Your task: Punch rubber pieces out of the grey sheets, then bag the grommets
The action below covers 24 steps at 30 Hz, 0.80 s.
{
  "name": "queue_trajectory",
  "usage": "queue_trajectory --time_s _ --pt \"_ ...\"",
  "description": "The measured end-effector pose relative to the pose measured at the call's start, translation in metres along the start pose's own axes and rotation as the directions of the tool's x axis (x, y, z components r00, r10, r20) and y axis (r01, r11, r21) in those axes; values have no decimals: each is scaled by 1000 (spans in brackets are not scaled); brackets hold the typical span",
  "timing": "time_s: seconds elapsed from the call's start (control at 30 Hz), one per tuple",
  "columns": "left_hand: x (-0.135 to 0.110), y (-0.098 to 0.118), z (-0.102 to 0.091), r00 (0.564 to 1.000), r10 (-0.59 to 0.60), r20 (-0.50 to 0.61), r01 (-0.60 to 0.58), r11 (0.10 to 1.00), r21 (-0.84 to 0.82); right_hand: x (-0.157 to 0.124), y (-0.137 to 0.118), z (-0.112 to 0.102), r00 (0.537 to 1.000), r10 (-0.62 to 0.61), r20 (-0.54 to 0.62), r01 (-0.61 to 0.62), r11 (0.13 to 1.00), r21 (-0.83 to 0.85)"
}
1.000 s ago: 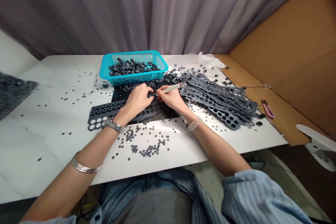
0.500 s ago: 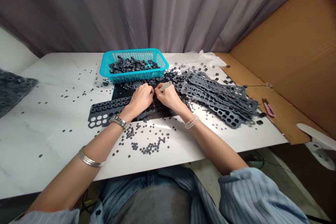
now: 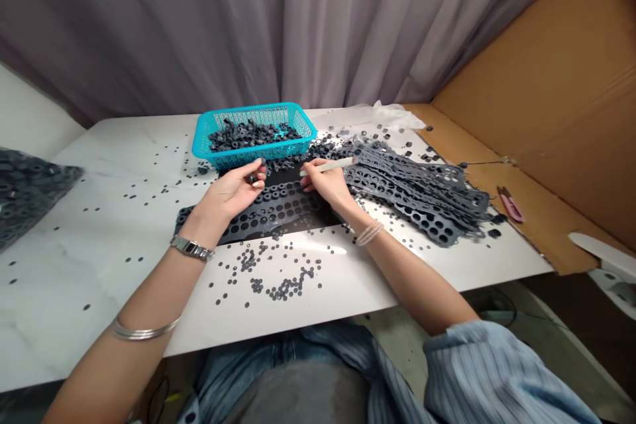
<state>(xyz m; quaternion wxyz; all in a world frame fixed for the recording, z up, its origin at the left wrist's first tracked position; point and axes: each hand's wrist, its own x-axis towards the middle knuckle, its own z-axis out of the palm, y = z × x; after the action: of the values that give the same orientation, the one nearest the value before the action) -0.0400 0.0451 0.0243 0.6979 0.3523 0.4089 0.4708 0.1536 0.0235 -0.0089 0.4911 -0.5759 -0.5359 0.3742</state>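
My left hand [image 3: 228, 192] is turned partly palm up in front of the basket. Its curled fingers hold small dark rubber pieces [image 3: 252, 178], one of them pinched at the fingertips. In my right hand [image 3: 328, 184] is a slim white pen-like tool [image 3: 340, 163], its tip pointing left; the hand is just right of the left one. Beneath both lies a dark grey perforated rubber sheet [image 3: 278, 212], with rows of round holes and some thick rings still in it, on a black mat [image 3: 325, 215].
A blue plastic basket [image 3: 231, 160] of dark rubber pieces stands behind my hands. Perforated sheets [image 3: 422, 189] are piled at right. Small discs [image 3: 288, 288] lie scattered over the white table. Pink-handled snips [image 3: 511, 205] rest on cardboard; a bag of dark pieces [image 3: 34, 189] is at left.
My hands were together over the sheet and have come apart. The left has moved left and turned palm up with small pieces in it. The right holds the tool, now lying flatter.
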Motion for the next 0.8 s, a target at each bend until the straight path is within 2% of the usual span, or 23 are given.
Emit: queue_trajectory --time_s 0.1,0.27,0.33,0.43,0.53,0.63,0.7,0.8 --pt "0 -4 2 997 -78 24 80 992 -103 2 -3 -8 998 39 -50 -35 995 94" --pt "-2 -6 5 990 -135 42 141 974 -180 2 -9 -17 994 76 -83 -58 979 196" --pt "-2 -7 6 986 -155 62 164 968 -189 0 -12 -17 998 53 -39 -42 973 226" --pt "-4 -10 9 975 -193 108 210 962 -176 -6 -17 -11 993 -54 108 31 978 208" --pt "-7 -17 14 962 -230 147 251 958 -142 -12 -20 -4 958 -180 224 161 982 100" --pt "-10 -25 19 954 -254 163 271 958 -96 -12 -19 -2 922 -283 265 301 953 -29" --pt "-9 -23 19 959 -241 147 253 965 -72 -7 -17 -8 929 -308 205 338 932 -133" --pt "5 -4 16 989 -131 74 136 989 -64 5 -12 -30 951 -307 -40 271 887 -373"
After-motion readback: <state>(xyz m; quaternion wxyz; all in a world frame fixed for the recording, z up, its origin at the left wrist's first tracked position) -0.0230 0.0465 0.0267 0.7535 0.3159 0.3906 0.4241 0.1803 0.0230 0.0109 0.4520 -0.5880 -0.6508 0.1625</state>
